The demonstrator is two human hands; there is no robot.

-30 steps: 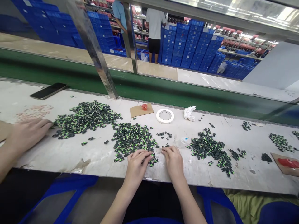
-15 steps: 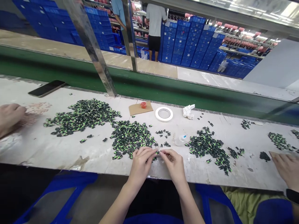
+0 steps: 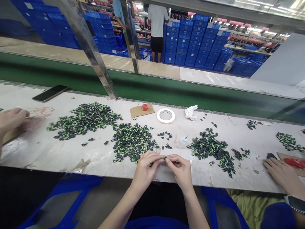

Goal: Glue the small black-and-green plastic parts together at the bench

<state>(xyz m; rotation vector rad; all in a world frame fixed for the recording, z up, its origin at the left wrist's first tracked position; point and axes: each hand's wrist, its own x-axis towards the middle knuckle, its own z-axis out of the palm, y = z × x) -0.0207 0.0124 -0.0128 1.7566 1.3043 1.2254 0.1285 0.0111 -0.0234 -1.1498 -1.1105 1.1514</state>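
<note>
Long pale table (image 3: 100,162), scuffed, stained by the near edge. Heaped black-and-green pieces (image 3: 133,141) on it; white tape roll (image 3: 166,121) beyond. Green panel (image 3: 154,87) behind, stacked blue crates (image 3: 186,41) across the room. A small dark part (image 3: 163,158) sits just above the table, right of the central heap. Grip: left hand (image 3: 146,165) and right hand (image 3: 181,167) pinch it between fingertips, apparently at opposite ends; fingers hide much.

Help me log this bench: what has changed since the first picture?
The left hand and right hand, apart earlier, now pinch a small dark part. At left, a neighbour's hand shifted left beside pink pieces; at right, another's hand appeared. Tape roll and phone stayed.
</note>
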